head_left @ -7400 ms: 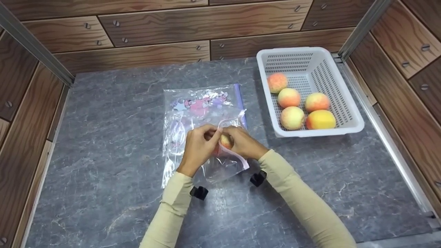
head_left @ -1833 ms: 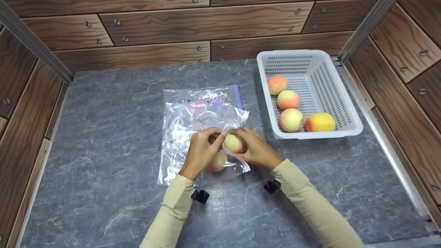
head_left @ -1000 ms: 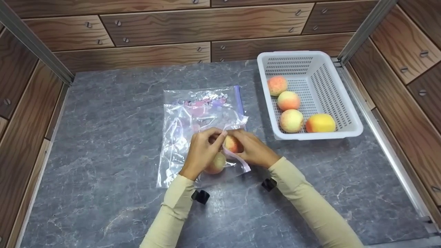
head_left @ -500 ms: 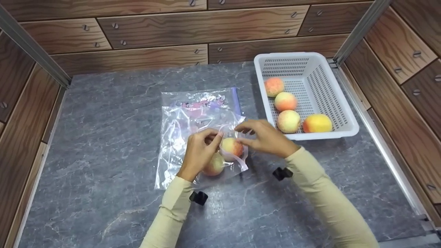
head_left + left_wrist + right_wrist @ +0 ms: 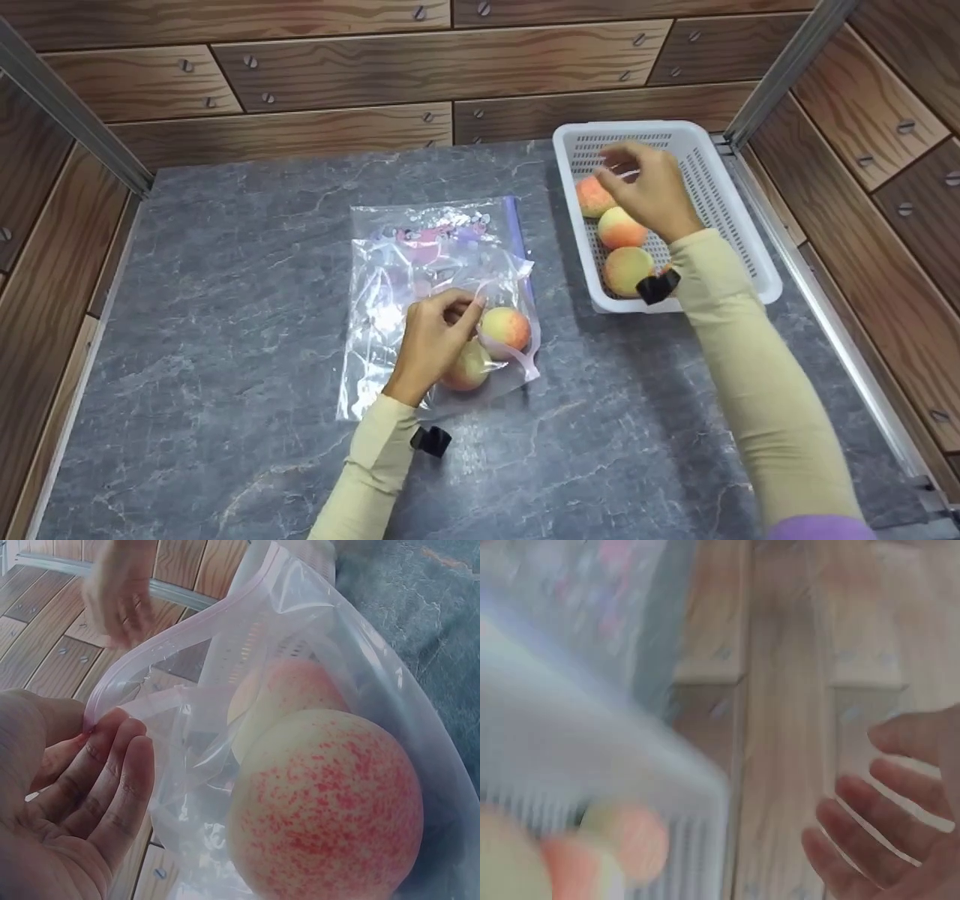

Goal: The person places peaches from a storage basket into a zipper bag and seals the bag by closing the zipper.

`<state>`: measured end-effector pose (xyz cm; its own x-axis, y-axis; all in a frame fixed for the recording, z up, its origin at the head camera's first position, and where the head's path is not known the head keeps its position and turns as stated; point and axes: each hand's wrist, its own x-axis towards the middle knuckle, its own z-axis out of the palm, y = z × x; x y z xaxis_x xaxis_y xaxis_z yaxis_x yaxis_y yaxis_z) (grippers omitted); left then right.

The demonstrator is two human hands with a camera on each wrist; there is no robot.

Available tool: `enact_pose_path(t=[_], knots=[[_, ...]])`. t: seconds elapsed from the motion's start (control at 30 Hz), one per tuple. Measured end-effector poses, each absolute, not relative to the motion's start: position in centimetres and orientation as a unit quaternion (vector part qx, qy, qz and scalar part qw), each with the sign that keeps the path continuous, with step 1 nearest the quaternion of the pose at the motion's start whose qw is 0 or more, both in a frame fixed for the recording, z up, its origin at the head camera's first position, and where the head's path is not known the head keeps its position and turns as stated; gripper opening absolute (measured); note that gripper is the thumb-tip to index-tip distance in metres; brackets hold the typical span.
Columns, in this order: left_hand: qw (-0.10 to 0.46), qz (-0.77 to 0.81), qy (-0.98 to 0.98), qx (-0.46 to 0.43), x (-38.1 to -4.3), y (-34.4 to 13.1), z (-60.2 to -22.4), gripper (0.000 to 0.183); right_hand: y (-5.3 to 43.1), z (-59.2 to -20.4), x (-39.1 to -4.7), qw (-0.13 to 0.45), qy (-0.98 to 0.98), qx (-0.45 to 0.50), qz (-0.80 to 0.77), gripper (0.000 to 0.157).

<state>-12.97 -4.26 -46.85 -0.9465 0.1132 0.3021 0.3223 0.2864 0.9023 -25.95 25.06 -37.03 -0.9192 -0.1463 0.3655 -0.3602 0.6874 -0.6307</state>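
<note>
My left hand (image 5: 435, 341) pinches the pink zip edge of a clear plastic zip bag (image 5: 442, 720) between thumb and fingertips, keeping its mouth spread. Two peaches lie in the bag: one peach (image 5: 506, 327) close to the mouth, the other peach (image 5: 465, 366) deeper in, partly behind my left hand. My right hand (image 5: 654, 187) hovers over the white basket (image 5: 619, 306), fingers loosely bent with nothing in them. Below it are an orange-red peach (image 5: 594, 196), a yellow-red peach (image 5: 621, 228) and a paler peach (image 5: 628, 270). My right forearm hides most of the yellow fruit there.
Under the bag lies another clear bag with a purple zip (image 5: 516, 232) and a pink cartoon print (image 5: 424, 235). The grey marbled table (image 5: 225, 337) is bounded by wood-patterned panels (image 5: 330, 67) at the back and sides. The basket stands at the back right.
One peach has gone from the basket into the bag. My right hand has let go of it and moved up and right over the basket. My left hand keeps its pinch on the bag.
</note>
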Motion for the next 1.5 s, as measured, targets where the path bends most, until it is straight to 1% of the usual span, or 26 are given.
enact_pose_path(t=[0.1,0.2,0.3,0.47,0.53,0.63,0.7,0.83,0.9,1.17,1.27,1.33,1.5], knots=[[0.092,-0.576,-0.8,-0.138,-12.9,-4.3,-46.8,0.015,26.6,-38.8,-27.6,0.15,-0.93,0.101,0.32,0.034],[0.09,-0.574,-0.802,-0.136,-12.7,-4.3,-46.8,0.015,27.8,-40.7,-28.6,0.123,-0.949,0.068,0.281,0.044],[0.086,-0.575,-0.803,-0.134,-12.6,-4.3,-46.7,0.015,28.6,-42.0,-28.9,0.062,-0.963,0.038,0.26,0.057],[0.076,-0.579,-0.801,-0.127,-12.4,-4.3,-46.6,0.016,29.4,-43.2,-29.1,-0.074,-0.969,-0.007,0.236,0.083],[0.074,-0.58,-0.801,-0.124,-12.4,-4.4,-46.6,0.017,29.7,-43.4,-29.1,-0.116,-0.965,-0.016,0.233,0.091],[0.075,-0.581,-0.801,-0.125,-12.4,-4.4,-46.6,0.018,30.0,-43.6,-28.9,-0.149,-0.96,-0.025,0.237,0.095],[0.078,-0.579,-0.801,-0.126,-12.4,-4.4,-46.5,0.018,30.2,-43.8,-28.8,-0.162,-0.955,-0.025,0.245,0.09],[0.081,-0.578,-0.802,-0.129,-12.4,-4.4,-46.5,0.017,30.4,-44.2,-28.6,-0.179,-0.952,-0.021,0.247,0.07],[0.08,-0.578,-0.802,-0.129,-12.4,-4.4,-46.5,0.016,30.5,-44.4,-28.6,-0.178,-0.954,-0.018,0.242,0.063],[0.08,-0.58,-0.801,-0.125,-12.7,-4.4,-46.7,0.016,30.8,-44.4,-28.8,-0.159,-0.955,-0.034,0.247,0.053],[0.082,-0.58,-0.802,-0.122,-12.8,-4.5,-46.7,0.014,30.7,-43.8,-28.9,-0.138,-0.956,-0.04,0.257,0.053],[0.085,-0.58,-0.801,-0.121,-13.0,-4.6,-46.7,0.014,30.6,-43.2,-29.0,-0.12,-0.956,-0.041,0.263,0.056],[0.091,-0.577,-0.803,-0.116,-13.3,-4.9,-46.8,0.013,30.1,-41.3,-29.1,-0.08,-0.949,-0.051,0.302,0.073]])
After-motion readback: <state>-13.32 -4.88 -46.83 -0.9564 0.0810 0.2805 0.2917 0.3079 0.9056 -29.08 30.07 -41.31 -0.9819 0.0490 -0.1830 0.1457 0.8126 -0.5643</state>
